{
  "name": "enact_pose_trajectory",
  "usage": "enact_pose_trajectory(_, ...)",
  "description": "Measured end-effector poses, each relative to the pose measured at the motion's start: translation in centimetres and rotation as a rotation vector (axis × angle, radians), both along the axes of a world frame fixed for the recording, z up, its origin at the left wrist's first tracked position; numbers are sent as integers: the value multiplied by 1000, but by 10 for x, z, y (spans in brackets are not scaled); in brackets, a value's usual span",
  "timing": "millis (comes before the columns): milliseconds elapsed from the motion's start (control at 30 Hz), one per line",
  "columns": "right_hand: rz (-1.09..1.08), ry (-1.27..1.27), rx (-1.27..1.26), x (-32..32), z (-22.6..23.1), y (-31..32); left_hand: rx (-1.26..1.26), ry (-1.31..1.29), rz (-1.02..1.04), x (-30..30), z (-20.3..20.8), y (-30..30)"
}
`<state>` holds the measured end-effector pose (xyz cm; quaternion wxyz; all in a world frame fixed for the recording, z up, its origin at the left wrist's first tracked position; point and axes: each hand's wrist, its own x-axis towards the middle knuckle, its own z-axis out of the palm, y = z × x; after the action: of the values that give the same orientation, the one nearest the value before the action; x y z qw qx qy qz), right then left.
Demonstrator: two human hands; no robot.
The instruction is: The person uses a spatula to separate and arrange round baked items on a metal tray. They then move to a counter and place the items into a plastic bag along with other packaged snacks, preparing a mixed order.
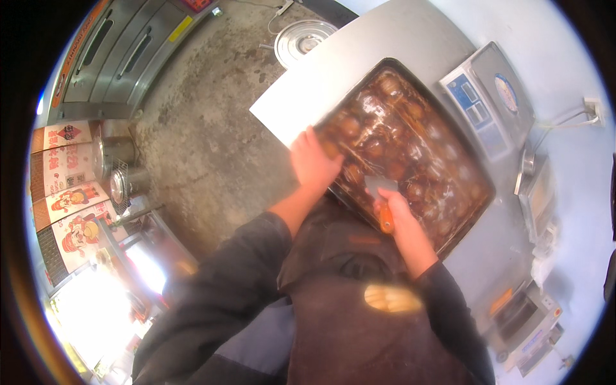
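Observation:
A large dark baking tray (pixel 473 212) full of glossy brown baked pieces lies on a steel table (pixel 385 38). My left hand (pixel 312 160) grips the tray's near left edge. My right hand (pixel 399 215) is shut on a scraper with an orange handle (pixel 386 221); its flat metal blade (pixel 380 185) rests on the food near the tray's front edge.
A digital scale (pixel 491 96) sits on the table right of the tray, with small appliances further right. A round metal lid (pixel 301 38) lies on the concrete floor. Steel ovens (pixel 122 51) stand at the upper left, and metal pots (pixel 119 170) at the left.

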<state>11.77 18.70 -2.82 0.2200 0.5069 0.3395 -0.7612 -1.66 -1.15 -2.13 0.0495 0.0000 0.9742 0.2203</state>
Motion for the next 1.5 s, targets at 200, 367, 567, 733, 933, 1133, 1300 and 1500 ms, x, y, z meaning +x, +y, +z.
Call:
enact_pose_trajectory(200,23,-43,1,-39,8,-7,-14,4,-2,-1,1,0)
enact_pose_trajectory(367,33,-22,-15,0,2,1,-2,-19,1,-1,1,0)
enact_pose_trajectory(567,2,-19,-43,-16,8,1,-15,12,0,0,0,1)
enact_pose_trajectory(733,4,-6,-35,-27,0,-5,-13,-31,-6,-1,5,2)
enact_pose_trajectory(933,-40,-73,16,-4,8,-7,-13,-16,-2,1,1,0)
enact_pose_trajectory(1133,16,-15,18,-27,3,-9,-17,-4,-8,1,2,1)
enact_pose_trajectory(1300,9,-39,30,-43,5,-18,-30,-1,-13,0,0,1)
enact_pose_trajectory(1500,-34,-45,50,-13,4,-12,-19,-6,-9,0,-1,-1)
